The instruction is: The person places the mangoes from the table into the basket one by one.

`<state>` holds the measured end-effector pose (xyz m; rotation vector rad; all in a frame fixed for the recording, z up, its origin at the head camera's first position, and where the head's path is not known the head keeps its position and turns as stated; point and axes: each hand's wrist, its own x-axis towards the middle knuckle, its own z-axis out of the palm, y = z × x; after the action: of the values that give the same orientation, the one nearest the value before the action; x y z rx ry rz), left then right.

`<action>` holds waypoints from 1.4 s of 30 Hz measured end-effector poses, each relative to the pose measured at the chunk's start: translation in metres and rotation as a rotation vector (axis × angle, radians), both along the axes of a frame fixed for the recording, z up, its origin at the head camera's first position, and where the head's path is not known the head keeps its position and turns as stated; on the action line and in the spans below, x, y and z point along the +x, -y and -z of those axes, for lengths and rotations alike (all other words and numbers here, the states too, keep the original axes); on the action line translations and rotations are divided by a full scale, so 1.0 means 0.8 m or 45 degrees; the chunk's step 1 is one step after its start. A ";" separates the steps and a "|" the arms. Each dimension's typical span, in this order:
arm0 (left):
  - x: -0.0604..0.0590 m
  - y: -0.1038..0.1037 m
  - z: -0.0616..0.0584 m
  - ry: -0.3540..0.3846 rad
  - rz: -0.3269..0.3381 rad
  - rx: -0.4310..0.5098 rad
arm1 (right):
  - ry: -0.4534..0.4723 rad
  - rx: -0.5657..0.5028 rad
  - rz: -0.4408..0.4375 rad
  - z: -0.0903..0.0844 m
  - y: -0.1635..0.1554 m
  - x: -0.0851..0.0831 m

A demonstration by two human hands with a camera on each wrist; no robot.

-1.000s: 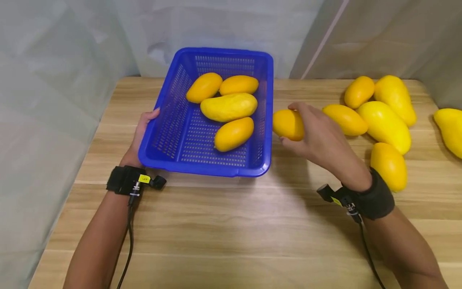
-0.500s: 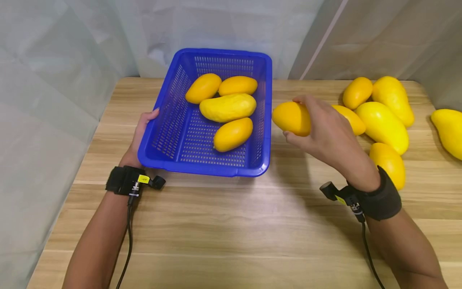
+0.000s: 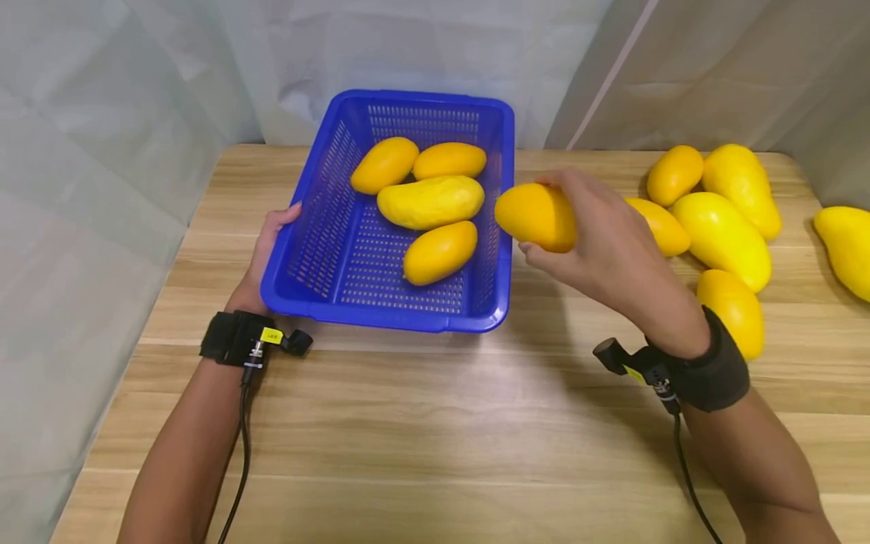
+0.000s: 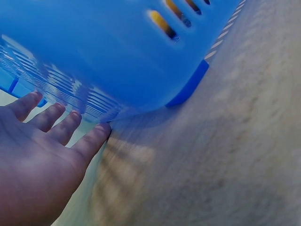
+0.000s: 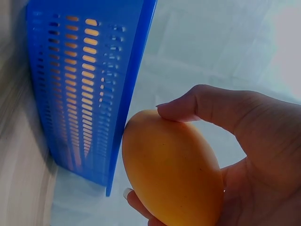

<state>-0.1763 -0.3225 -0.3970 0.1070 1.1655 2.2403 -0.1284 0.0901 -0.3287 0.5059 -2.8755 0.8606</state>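
In the head view a blue perforated basket (image 3: 408, 320) stands at the middle back of the table, with several mangoes inside, among them a paler, longer mango (image 3: 431, 202). My left hand (image 3: 261, 253) is at the basket's left side; in the left wrist view its fingers (image 4: 66, 127) lie fairly straight against the outer wall. My right hand (image 3: 605, 253) grips an orange-yellow mango (image 3: 537, 217), its tip overlapping the right rim in the head view. The right wrist view shows this mango (image 5: 171, 169) pinched between thumb and fingers beside the rim.
To the right lie several more mangoes, including a bright yellow one (image 3: 723, 238) in a loose cluster and another (image 3: 846, 249) apart at the right edge. The wooden table (image 3: 421, 431) ends at a pale sheet (image 3: 435, 53) hanging behind it.
My right hand has raised the mango from beside the basket and, in the last half second, brought it left to the rim. The left hand and basket have stayed nearly still.
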 end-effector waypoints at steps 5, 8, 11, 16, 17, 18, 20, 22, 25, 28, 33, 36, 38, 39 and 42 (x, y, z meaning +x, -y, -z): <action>0.001 -0.001 -0.001 -0.022 -0.004 -0.082 | -0.010 -0.011 -0.050 -0.002 0.012 -0.002; 0.001 -0.001 -0.001 -0.037 -0.009 -0.118 | -0.002 -0.005 -0.072 -0.002 0.023 -0.003; 0.001 -0.002 -0.001 -0.023 -0.009 -0.089 | -0.010 0.015 -0.108 -0.001 0.035 -0.004; 0.001 -0.002 0.000 -0.009 -0.001 -0.037 | -0.046 0.028 -0.210 0.003 0.059 -0.006; 0.001 -0.002 0.000 -0.010 -0.002 -0.034 | -0.052 0.033 -0.232 0.005 0.063 -0.006; 0.001 -0.002 0.000 -0.010 -0.002 -0.030 | -0.055 0.041 -0.249 0.006 0.067 -0.006; 0.000 -0.003 0.000 -0.007 0.002 -0.023 | -0.058 0.059 -0.278 0.008 0.076 -0.005; 0.000 -0.004 -0.001 -0.010 0.007 -0.027 | -0.049 0.071 -0.303 0.010 0.084 -0.004; -0.001 -0.004 -0.001 -0.011 0.006 -0.039 | -0.033 0.077 -0.347 0.014 0.094 -0.003; -0.001 -0.004 -0.002 -0.033 -0.001 -0.084 | 0.007 0.064 -0.402 0.018 0.100 -0.002; -0.001 -0.004 -0.003 -0.046 -0.013 -0.128 | 0.102 0.017 -0.501 0.028 0.105 -0.005; 0.000 -0.003 -0.003 -0.031 -0.025 -0.119 | 0.112 0.033 -0.537 0.033 0.107 -0.007; 0.000 -0.003 -0.002 -0.026 -0.028 -0.106 | 0.094 0.072 -0.549 0.036 0.109 -0.008; 0.000 -0.003 -0.002 -0.026 -0.026 -0.096 | 0.082 0.099 -0.553 0.037 0.110 -0.009; -0.001 -0.003 0.000 -0.021 -0.017 -0.063 | 0.053 0.175 -0.558 0.040 0.113 -0.009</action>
<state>-0.1768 -0.3203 -0.3967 0.0982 1.2326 2.2242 -0.1352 0.0001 -0.3604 1.1771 -2.9193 0.7268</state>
